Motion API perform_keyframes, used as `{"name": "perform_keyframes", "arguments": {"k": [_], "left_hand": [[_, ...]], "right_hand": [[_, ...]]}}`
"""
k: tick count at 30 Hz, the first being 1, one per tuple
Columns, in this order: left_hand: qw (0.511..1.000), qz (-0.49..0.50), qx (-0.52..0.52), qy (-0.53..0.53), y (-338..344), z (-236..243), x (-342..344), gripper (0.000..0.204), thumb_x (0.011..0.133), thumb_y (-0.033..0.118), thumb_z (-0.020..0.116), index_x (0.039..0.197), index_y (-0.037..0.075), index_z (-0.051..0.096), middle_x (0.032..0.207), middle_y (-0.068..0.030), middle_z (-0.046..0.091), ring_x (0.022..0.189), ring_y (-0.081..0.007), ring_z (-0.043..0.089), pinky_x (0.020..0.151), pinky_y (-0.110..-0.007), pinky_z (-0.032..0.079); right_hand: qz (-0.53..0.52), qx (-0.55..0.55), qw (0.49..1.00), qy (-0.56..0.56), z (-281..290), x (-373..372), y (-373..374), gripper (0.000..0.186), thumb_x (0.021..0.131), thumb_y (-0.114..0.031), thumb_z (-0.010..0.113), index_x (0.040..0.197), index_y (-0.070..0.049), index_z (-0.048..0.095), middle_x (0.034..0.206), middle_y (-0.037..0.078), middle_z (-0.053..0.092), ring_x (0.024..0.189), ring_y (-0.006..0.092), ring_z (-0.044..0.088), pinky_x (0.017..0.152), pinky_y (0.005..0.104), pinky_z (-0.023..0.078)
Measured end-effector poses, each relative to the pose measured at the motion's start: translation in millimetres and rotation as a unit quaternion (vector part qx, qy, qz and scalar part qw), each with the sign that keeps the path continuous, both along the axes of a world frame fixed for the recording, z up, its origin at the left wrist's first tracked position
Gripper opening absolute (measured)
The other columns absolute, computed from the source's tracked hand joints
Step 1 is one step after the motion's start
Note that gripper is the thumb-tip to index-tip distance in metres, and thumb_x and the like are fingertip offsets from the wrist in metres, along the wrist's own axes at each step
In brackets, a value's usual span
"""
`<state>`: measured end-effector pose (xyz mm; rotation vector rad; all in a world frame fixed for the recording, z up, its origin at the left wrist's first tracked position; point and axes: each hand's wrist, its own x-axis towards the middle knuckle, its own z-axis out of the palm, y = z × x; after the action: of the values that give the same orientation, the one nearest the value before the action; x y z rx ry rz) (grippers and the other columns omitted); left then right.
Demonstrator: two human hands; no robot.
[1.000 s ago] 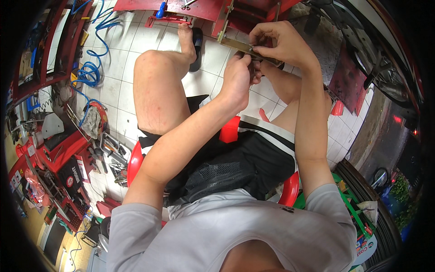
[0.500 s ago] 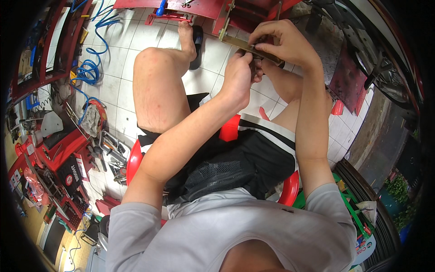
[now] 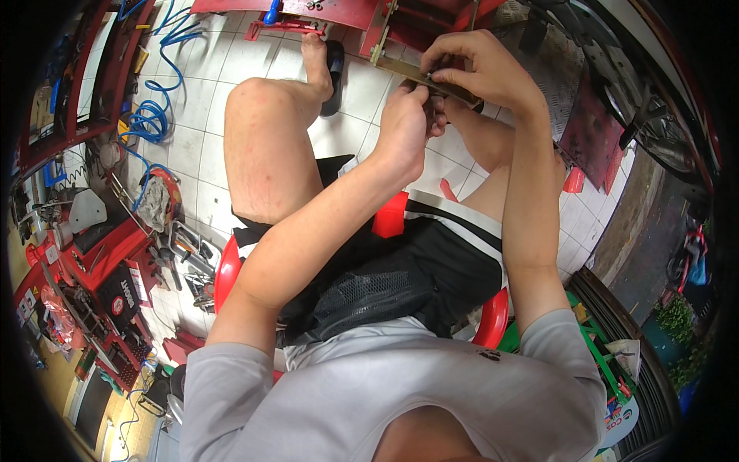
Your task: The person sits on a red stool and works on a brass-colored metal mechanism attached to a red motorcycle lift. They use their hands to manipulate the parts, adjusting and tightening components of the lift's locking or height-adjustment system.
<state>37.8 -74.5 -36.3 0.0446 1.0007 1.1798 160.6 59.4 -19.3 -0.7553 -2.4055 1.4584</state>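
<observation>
A brass-coloured metal bar [image 3: 396, 66] is attached to a red metal frame [image 3: 368, 29] at top centre. My right hand [image 3: 485, 69] pinches a small metal fastener [image 3: 430, 75] on the bar, thumb and forefinger bent over it. Just below, my left hand [image 3: 404, 131] is curled against the bar's underside; what its fingers grip is hidden. A blue-handled tool [image 3: 271, 11] and small metal parts [image 3: 315, 5] lie at the red bench's edge [image 3: 231, 6], left of the bar.
Around me are white floor tiles [image 3: 208, 169], a coiled blue hose [image 3: 150, 115], red tool carts [image 3: 92, 262] at left, a red stool [image 3: 227, 273] under me, a red metal plate [image 3: 585, 135] at right, a green rack [image 3: 596, 346] at lower right and a street [image 3: 654, 254].
Both hands and the bar have shifted only slightly upward in the picture. My fingers keep much the same grip. Beyond the doorway at right, a red and blue vehicle now shows on the street.
</observation>
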Motion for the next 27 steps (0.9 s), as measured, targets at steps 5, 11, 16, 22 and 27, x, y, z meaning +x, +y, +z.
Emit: {"name": "perform_keyframes", "arguments": {"k": [5, 11, 16, 22, 27], "left_hand": [[1.0, 0.0, -0.003, -0.003, -0.1, 2.0, -0.6, 0.018, 0.105, 0.018, 0.038, 0.114, 0.007, 0.05, 0.09, -0.0038, 0.053, 0.078, -0.0148, 0.05, 0.069, -0.029, 0.041], [1.0, 0.0, 0.0, -0.003, -0.2, 1.5, -1.1, 0.018, 0.105, 0.017, 0.039, 0.114, 0.006, 0.05, 0.09, -0.004, 0.053, 0.077, -0.0148, 0.05, 0.068, -0.029, 0.041], [1.0, -0.001, 0.001, 0.002, -0.2, 1.8, -0.9, 0.018, 0.105, 0.017, 0.038, 0.114, 0.005, 0.048, 0.09, -0.0042, 0.053, 0.078, -0.0152, 0.051, 0.068, -0.029, 0.041], [1.0, -0.003, -0.001, 0.008, -0.4, 2.5, -1.8, 0.019, 0.105, 0.018, 0.038, 0.115, 0.005, 0.048, 0.09, -0.0042, 0.052, 0.078, -0.0156, 0.05, 0.068, -0.029, 0.042], [1.0, -0.005, -0.001, 0.006, -0.4, 2.3, -1.4, 0.019, 0.105, 0.018, 0.038, 0.115, 0.005, 0.048, 0.091, -0.0041, 0.052, 0.079, -0.0157, 0.05, 0.069, -0.029, 0.042]], "right_hand": [[-0.007, 0.008, 1.0, -0.006, -0.5, 0.0, 0.0, 0.022, 0.076, -0.008, 0.074, 0.097, -0.002, 0.074, 0.079, 0.009, 0.072, 0.069, 0.0166, 0.065, 0.068, 0.0296, 0.051], [-0.011, 0.051, 0.998, -0.02, 1.4, -3.0, -1.7, 0.019, 0.078, -0.01, 0.074, 0.094, 0.0, 0.072, 0.076, 0.01, 0.069, 0.067, 0.017, 0.063, 0.065, 0.03, 0.05], [0.001, 0.09, 0.995, -0.046, 5.1, -4.8, -1.9, 0.014, 0.081, -0.009, 0.075, 0.089, 0.002, 0.07, 0.073, 0.007, 0.067, 0.064, 0.0123, 0.06, 0.059, 0.0277, 0.048], [-0.025, 0.064, 0.995, -0.079, 11.0, -5.8, -4.9, 0.017, 0.087, -0.014, 0.073, 0.085, 0.003, 0.068, 0.067, 0.005, 0.063, 0.06, 0.0104, 0.057, 0.057, 0.0286, 0.046], [-0.074, 0.04, 0.996, -0.037, -4.7, -2.6, 0.4, 0.028, 0.091, -0.029, 0.068, 0.087, -0.001, 0.072, 0.064, 0.009, 0.063, 0.057, 0.0147, 0.054, 0.057, 0.0315, 0.044]]}}
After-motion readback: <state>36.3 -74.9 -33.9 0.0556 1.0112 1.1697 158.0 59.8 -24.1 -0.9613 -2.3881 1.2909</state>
